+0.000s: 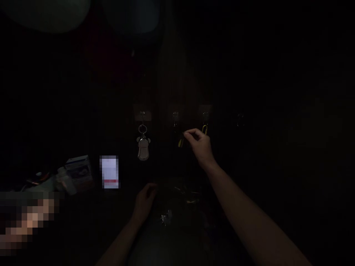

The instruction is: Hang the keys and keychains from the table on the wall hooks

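Dimly lit wall hooks (175, 116) | right hand (200, 146) fingers pinching yellow key (181, 142) | left hand (144, 201) loosely curled

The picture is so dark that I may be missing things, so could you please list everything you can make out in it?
hooks: at least three, metallic, in a row on the dark wall ahead
keychain: one, silver, hanging from the left hook
yellow item: one, at the right fingers, below the middle hook; kind unclear
yellow clip: one, on the third hook
box: one, white and blue, lower left
small metal bits: a few, pale, on the dark surface by the left hand; too dim to identify
left hand: one, low at centre, loosely curled
right hand: one, raised to the hooks, fingers pinched
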The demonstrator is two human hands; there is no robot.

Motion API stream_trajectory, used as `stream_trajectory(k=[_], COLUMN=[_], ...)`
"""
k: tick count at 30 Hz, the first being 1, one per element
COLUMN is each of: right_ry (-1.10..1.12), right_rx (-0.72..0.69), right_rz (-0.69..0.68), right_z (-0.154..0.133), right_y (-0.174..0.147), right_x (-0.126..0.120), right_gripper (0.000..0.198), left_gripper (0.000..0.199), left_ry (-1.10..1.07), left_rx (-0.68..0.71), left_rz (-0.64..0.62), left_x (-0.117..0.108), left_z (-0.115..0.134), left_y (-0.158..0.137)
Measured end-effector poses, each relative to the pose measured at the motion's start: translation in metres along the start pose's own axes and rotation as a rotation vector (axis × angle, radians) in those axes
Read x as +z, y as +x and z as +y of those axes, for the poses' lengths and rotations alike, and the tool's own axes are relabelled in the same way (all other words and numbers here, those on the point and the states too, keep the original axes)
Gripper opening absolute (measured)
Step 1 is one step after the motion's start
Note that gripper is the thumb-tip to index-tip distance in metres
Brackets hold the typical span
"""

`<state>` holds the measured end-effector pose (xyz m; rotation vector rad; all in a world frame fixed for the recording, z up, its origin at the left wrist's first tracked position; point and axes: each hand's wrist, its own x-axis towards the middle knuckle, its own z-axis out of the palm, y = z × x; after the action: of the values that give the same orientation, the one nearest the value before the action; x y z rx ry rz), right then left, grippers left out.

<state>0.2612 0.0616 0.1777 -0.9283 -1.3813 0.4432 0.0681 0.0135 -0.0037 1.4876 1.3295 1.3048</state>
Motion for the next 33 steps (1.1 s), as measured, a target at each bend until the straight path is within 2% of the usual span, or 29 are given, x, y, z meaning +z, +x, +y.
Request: stream_trajectory(k=[5,11,25,33], right_ry=[-0.013,-0.033,-0.006,0.071], right_rx=[-0.054,-0.047,-0.007,0.061], right_rz=[0.001,-0.002,-0.029,-0.050], right_z=[-0.014,-0.002,0.017,0.025], right_y=[0.028,0.040,0.034,0.017], right_x=[0.014,0.023,0.026,0.019], right_gripper=[0.014,0.013,0.015,0.014], left_gripper=[0.016,0.018,0.019,0.016], left_ry=[-0.007,-0.014,-0.023,0.005], left_rx=[0.007,0.011,-0.020,-0.007], left_rz=[0.005,-0.012,-0.004,0.000], left_x=[0.000,0.000,0.001,0.000], left_z=[0.001,-0.002,0.000,0.004], left_y=[-0.001,-0.001,-0.001,-0.002])
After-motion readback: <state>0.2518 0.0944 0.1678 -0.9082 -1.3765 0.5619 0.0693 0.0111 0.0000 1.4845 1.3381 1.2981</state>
